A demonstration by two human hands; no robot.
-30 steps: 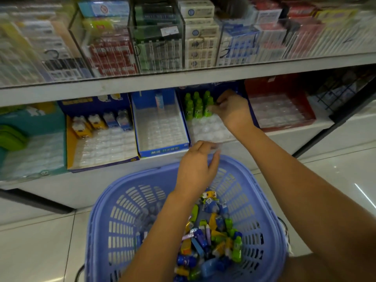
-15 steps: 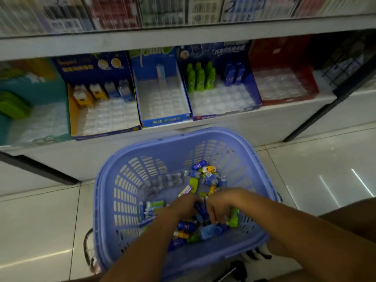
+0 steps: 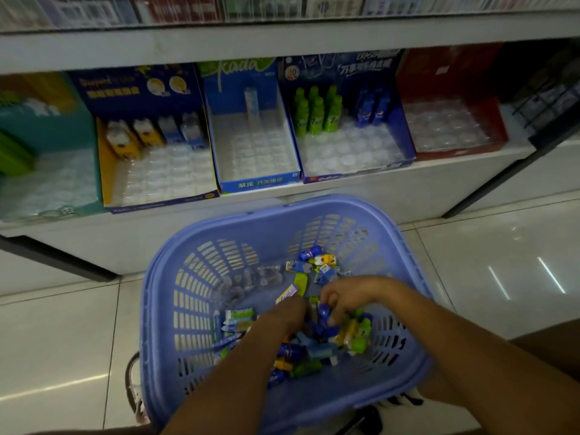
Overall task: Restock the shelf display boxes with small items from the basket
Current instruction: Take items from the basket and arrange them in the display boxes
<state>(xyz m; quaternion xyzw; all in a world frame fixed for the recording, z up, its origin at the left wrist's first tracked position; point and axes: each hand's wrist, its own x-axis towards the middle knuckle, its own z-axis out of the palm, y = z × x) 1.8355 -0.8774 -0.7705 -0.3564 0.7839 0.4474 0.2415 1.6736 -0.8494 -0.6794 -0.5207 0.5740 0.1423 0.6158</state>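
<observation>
The basket [image 3: 282, 211] sits on the floor just near of the shelf [image 3: 329, 196], likely to keep each reach from pile to box short. Its items [image 3: 314, 350], small and mixed in colour, lie heaped in the near half of the bottom. Both hands are down in that heap, close together, which reads as sorting for one kind rather than a blind grab.

The right hand [image 3: 351, 296] has its fingers [image 3: 329, 301] curled down around a blue item [image 3: 324, 313]; the thumb is hidden, so it looks like a pinch from above. The left hand [image 3: 282, 315] lies knuckles up just left of it, fingertips sunk among the items. Whether it holds anything I cannot tell.

On the shelf the boxes [image 3: 260, 183] stand in a row, open toward the aisle, with most of their clear tray pockets bare. The dark blue box [image 3: 354, 175], right of the middle, has green bottles [image 3: 317, 114] and a few blue bottles [image 3: 372, 109] in its far rows only. Filling from the far side probably keeps the near pockets reachable. The blue item seems bound for that box.
</observation>
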